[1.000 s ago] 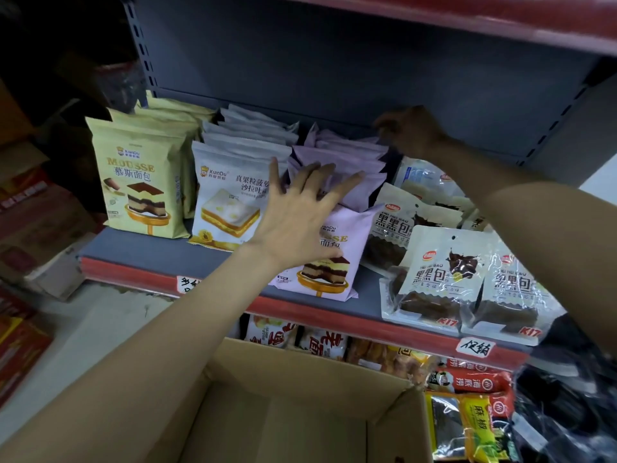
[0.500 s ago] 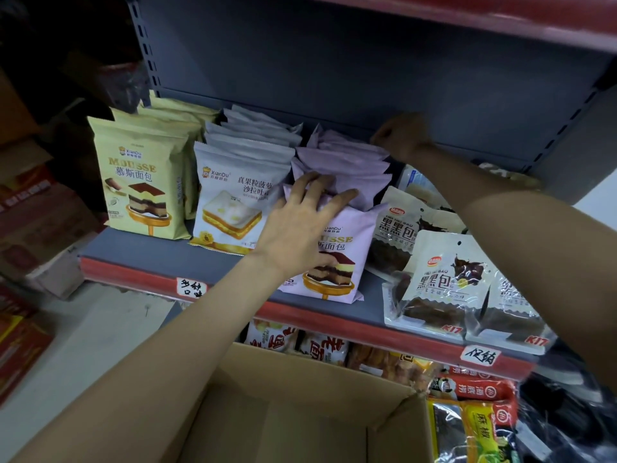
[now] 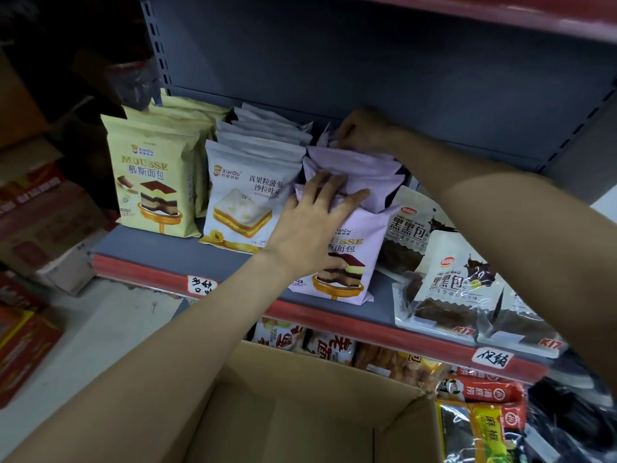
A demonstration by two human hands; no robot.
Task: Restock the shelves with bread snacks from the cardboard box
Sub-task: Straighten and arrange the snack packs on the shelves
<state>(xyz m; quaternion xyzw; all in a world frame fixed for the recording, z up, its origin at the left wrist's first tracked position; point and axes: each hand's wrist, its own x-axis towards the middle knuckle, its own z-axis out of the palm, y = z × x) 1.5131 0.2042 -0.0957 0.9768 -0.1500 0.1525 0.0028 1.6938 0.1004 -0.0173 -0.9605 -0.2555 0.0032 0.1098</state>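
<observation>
A row of purple mousse bread packs (image 3: 364, 175) stands on the grey shelf (image 3: 150, 243), the front pack (image 3: 354, 259) leaning forward. My left hand (image 3: 312, 225) lies flat with straight fingers against the top of the front pack. My right hand (image 3: 362, 130) reaches to the back of the same row, its fingers curled on the top edge of a rear purple pack. Below me the cardboard box (image 3: 300, 406) stands open; its inside looks bare.
Yellow mousse packs (image 3: 150, 175) and white sandwich bread packs (image 3: 247, 192) stand in rows to the left. Black-bread packs (image 3: 457, 282) lie to the right. More snacks fill the lower shelf (image 3: 334, 349). Cartons (image 3: 26, 208) are stacked at far left.
My left hand has slid down and right onto the front purple pack, pressing it back. My right hand has lowered onto the rear purple packs.
</observation>
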